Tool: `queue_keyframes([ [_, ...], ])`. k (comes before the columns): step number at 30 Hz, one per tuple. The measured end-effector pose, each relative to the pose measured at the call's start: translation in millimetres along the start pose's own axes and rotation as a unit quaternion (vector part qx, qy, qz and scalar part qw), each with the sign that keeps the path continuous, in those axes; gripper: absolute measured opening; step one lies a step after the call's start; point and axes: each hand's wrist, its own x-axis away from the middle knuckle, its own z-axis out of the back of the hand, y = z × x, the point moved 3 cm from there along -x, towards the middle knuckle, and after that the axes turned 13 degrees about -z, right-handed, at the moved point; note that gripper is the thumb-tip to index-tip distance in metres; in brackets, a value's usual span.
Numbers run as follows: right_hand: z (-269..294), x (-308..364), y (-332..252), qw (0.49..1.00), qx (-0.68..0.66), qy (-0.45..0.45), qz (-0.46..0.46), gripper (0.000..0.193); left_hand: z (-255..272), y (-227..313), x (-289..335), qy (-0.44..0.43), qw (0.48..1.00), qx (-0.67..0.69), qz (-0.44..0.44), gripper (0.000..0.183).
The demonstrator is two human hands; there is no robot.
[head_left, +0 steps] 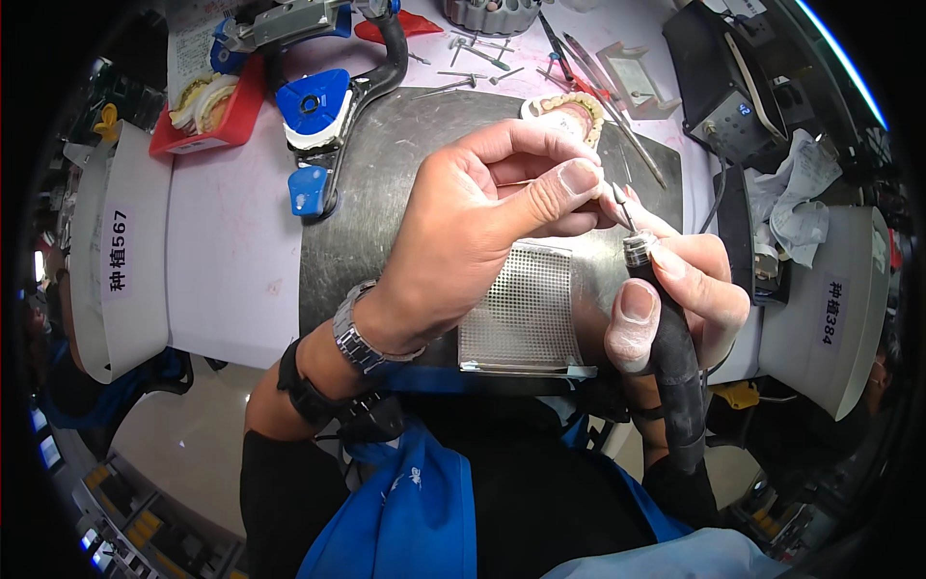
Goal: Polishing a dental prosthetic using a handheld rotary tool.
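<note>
My right hand (pixel 680 299) is closed round a black dental handpiece (pixel 675 372), its metal collar and pointed grey bur (pixel 622 203) tilting up and to the left. Thumb and fingers of my left hand (pixel 502 193) are pinched together just left of the bur. Whatever they hold is hidden or too small to make out. The two hands almost meet at the fingertips. Just beyond them lies a dental model (pixel 569 111) with a row of teeth on a pale base. Below my left hand, a perforated metal grille (pixel 521 309) is set in the grey metal work plate (pixel 371 232).
A blue-and-black articulator (pixel 318 111) stands at the back left, beside a red tray (pixel 231 121) with another model. Loose burs (pixel 470 79) and a clear plastic box (pixel 637 82) lie at the back. A black control unit (pixel 728 82) stands right. White bins (pixel 135 251) flank the bench.
</note>
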Motion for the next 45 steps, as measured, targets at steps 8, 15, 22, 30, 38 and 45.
queue_keyframes([
  [8, 4.2, -2.1, -8.9, 0.998, 0.059, -0.002, -0.033, 0.027, -1.2, -1.7, 1.5, -0.039, 0.998, -0.037, -0.030, 0.025],
  [15, -3.4, -4.4, 0.6, 0.996, -0.082, 0.034, 0.014, 0.031, -2.6, -0.5, 1.7, -0.024, 0.999, -0.044, -0.012, 0.027],
  [22, -2.8, -1.2, -4.5, 0.999, -0.023, 0.030, -0.016, 0.032, -1.6, -2.0, 1.9, -0.008, 1.000, -0.015, -0.005, 0.028],
  [30, 10.6, -4.1, -3.0, 0.999, 0.044, -0.013, -0.029, 0.033, -1.5, 0.4, 1.3, -0.018, 0.998, -0.038, -0.040, 0.023],
  [38, 3.9, -4.6, -2.4, 0.999, 0.048, -0.003, -0.021, 0.028, -2.1, 2.2, 2.1, -0.012, 0.998, -0.043, -0.054, 0.018],
  [45, 3.8, -3.8, -0.3, 1.000, 0.020, -0.003, -0.018, 0.027, -1.1, 0.3, 3.1, -0.002, 0.999, -0.038, -0.036, 0.013],
])
